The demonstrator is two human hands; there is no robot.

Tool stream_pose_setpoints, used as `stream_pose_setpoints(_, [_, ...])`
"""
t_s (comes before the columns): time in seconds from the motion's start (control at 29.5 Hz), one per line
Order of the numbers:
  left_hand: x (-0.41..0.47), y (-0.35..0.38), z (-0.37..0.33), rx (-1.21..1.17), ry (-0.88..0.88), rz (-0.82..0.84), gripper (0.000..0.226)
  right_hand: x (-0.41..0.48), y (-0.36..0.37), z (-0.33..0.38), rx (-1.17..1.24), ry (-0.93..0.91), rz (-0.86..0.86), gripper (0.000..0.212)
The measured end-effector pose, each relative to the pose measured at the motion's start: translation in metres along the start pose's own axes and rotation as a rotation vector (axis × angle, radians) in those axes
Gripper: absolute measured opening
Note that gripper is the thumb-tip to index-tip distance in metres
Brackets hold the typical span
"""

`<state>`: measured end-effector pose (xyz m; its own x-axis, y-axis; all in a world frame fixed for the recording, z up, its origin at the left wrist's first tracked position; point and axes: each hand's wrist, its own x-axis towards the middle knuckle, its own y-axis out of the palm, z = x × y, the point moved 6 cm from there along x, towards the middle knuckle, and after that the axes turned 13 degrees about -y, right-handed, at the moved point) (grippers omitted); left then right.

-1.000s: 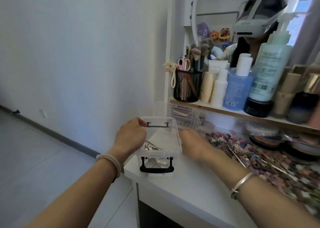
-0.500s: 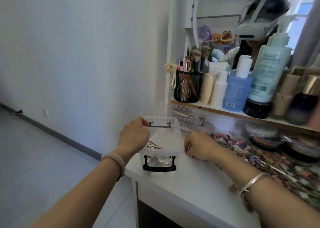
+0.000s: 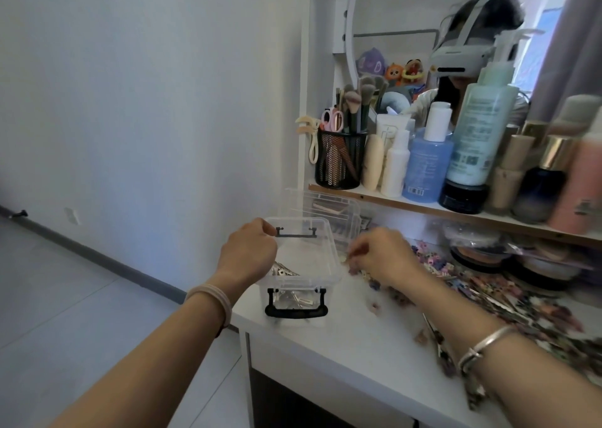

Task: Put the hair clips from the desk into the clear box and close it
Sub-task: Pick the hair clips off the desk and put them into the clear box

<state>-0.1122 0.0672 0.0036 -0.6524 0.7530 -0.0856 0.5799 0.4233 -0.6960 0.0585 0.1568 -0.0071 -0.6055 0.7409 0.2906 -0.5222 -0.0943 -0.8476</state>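
Left hand point(image 3: 249, 253) seemingly on clear box point(image 3: 308, 265)

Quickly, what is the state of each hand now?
Left hand: grips the clear box at its rim.
Right hand: fingers curled, blurred; whether it holds anything cannot be told.

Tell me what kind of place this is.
Probably a bedroom dressing table: a round white-framed mirror stands over a wooden-edged shelf of lotion bottles, with a black mesh cup of makeup brushes beside them.

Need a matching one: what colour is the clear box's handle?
Black; the head view shows the near handle best.
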Motion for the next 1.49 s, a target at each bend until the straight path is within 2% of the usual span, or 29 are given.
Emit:
stream_pose_setpoints(0.07, [-0.001,0.001,-0.001,-0.017,0.002,0.006,0.036,0.004,-0.02,0.01,0.257,0.032,-0.17,0.015])
stream_pose_setpoints(0.14, [-0.002,0.001,-0.002,-0.025,0.007,0.009,0.036,0.009,-0.024,0.029,0.477,-0.003,-0.13,0.017])
stream_pose_setpoints(0.2, [-0.001,0.002,-0.003,-0.02,0.008,0.004,0.036,0.013,-0.019,0.045,0.462,-0.06,0.023,0.018])
stream_pose_setpoints(0.24, [-0.001,0.002,-0.004,-0.015,0.008,0.003,0.036,0.015,-0.018,0.047,0.43,-0.074,0.048,0.018])
stream_pose_setpoints(0.34, [0.0,0.002,-0.004,0.001,0.014,0.007,0.036,0.022,-0.025,0.03,0.451,-0.032,-0.094,0.018])
stream_pose_setpoints(0.41, [0.001,0.002,-0.004,0.006,0.014,0.007,0.035,0.022,-0.019,0.014,0.355,-0.001,-0.089,0.02])
stream_pose_setpoints(0.54, [0.0,0.003,-0.005,-0.015,0.02,0.008,0.036,0.022,0.022,-0.01,-0.11,-0.034,0.218,0.038])
stream_pose_setpoints(0.64, [0.001,0.003,-0.005,-0.03,0.025,0.006,0.036,0.024,0.038,-0.012,-0.32,-0.131,0.301,0.03])
stream_pose_setpoints(0.71, [0.002,0.002,-0.005,-0.027,0.024,0.005,0.036,0.025,0.04,-0.012,-0.365,-0.159,0.299,0.038])
stream_pose_setpoints(0.91, [0.001,0.003,-0.005,-0.004,0.029,0.004,0.036,0.02,0.036,-0.012,-0.29,-0.17,0.405,0.023])
stream_pose_setpoints(0.98, [0.001,0.004,-0.006,-0.004,0.027,0.006,0.036,0.015,0.033,-0.01,-0.272,-0.178,0.421,0.024])
stream_pose_setpoints(1.08, [0.0,0.005,-0.007,-0.001,0.024,0.005,0.037,0.011,0.024,-0.012,-0.222,-0.149,0.332,0.024])
stream_pose_setpoints(1.19, [-0.001,0.006,-0.009,-0.007,0.028,0.005,0.037,0.013,-0.012,0.0,0.013,-0.096,-0.016,0.019])
stream_pose_setpoints(1.25, [-0.002,0.009,-0.01,-0.017,0.03,0.015,0.037,0.014,-0.033,0.017,0.257,-0.106,-0.153,0.019])
stream_pose_setpoints(1.32, [-0.004,0.012,-0.013,-0.021,0.033,0.026,0.037,0.015,-0.034,0.036,0.431,-0.138,-0.078,0.018])
stream_pose_setpoints(1.39, [-0.005,0.013,-0.015,-0.025,0.036,0.032,0.037,0.014,-0.027,0.044,0.443,-0.149,0.045,0.018])
stream_pose_setpoints(1.42, [-0.005,0.014,-0.015,-0.029,0.037,0.035,0.036,0.015,-0.027,0.04,0.431,-0.142,0.033,0.018])
stream_pose_setpoints(1.49, [-0.005,0.014,-0.015,-0.036,0.035,0.045,0.037,0.016,-0.033,0.023,0.378,-0.088,-0.096,0.013])
